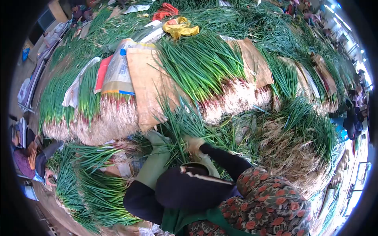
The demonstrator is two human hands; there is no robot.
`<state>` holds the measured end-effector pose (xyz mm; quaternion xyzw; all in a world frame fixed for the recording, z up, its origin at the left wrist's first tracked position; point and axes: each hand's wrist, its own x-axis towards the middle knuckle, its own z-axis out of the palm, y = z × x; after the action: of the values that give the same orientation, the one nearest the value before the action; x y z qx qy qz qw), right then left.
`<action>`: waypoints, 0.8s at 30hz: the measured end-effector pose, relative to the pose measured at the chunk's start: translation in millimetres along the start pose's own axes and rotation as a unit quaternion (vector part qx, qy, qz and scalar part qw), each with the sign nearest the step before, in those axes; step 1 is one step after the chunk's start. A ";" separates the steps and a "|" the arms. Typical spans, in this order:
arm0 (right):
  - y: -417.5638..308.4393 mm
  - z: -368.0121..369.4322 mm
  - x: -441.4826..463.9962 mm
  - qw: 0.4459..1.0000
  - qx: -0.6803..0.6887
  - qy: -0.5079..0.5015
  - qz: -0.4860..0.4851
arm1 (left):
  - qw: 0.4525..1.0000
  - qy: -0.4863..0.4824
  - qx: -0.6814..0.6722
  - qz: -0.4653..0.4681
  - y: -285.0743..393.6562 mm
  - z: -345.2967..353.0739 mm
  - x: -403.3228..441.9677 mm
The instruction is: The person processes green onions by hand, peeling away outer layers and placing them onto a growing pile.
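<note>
My right hand (pixel 193 144), smeared by motion, reaches from a dark sleeve (pixel 226 157) into loose green onion leaves (pixel 183 126) between my two pale green boots (pixel 154 157). Whether its fingers close on the leaves is unclear. My left hand is not in view. Just beyond the right hand lies a thick row of green onions (pixel 204 65), leaves pointing away and pale shaggy roots (pixel 236 98) toward me. A tan sheet (pixel 151 84) rests against that row on its left.
More root-ended onions (pixel 118 118) line up at left, and bundles (pixel 102 188) lie beside my leg. A tangled root heap (pixel 291 153) is at right. Yellow (pixel 181 28) and red bags (pixel 165 11) lie on leaves farther off. Another person (pixel 25 153) sits at left.
</note>
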<state>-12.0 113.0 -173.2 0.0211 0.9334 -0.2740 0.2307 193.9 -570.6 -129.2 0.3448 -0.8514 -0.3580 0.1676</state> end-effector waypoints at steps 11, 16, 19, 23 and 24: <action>67.7 -120.4 26.4 0.865 0.276 0.416 0.061 | 0.908 -0.227 -0.265 0.231 451.7 230.6 -67.5; 69.5 -132.5 38.4 0.951 0.107 0.228 0.179 | 0.777 -0.504 -0.368 0.087 522.8 329.8 -175.7; 56.4 -121.5 35.1 0.949 0.196 0.208 0.132 | 0.726 -0.606 -0.324 0.031 505.0 379.6 -203.3; -14.3 -118.1 -36.8 0.965 0.169 0.196 0.039 | 0.714 -0.651 -0.215 -0.140 483.9 411.2 -219.4; -24.6 -110.2 -49.9 0.972 0.141 0.189 -0.016 | 0.717 -0.675 -0.171 -0.027 469.5 428.0 -216.2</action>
<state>-17.7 153.9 -56.8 0.0898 0.9124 -0.3972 0.0409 -100.6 31.3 -91.3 0.0004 -0.6531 -0.6397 -0.4053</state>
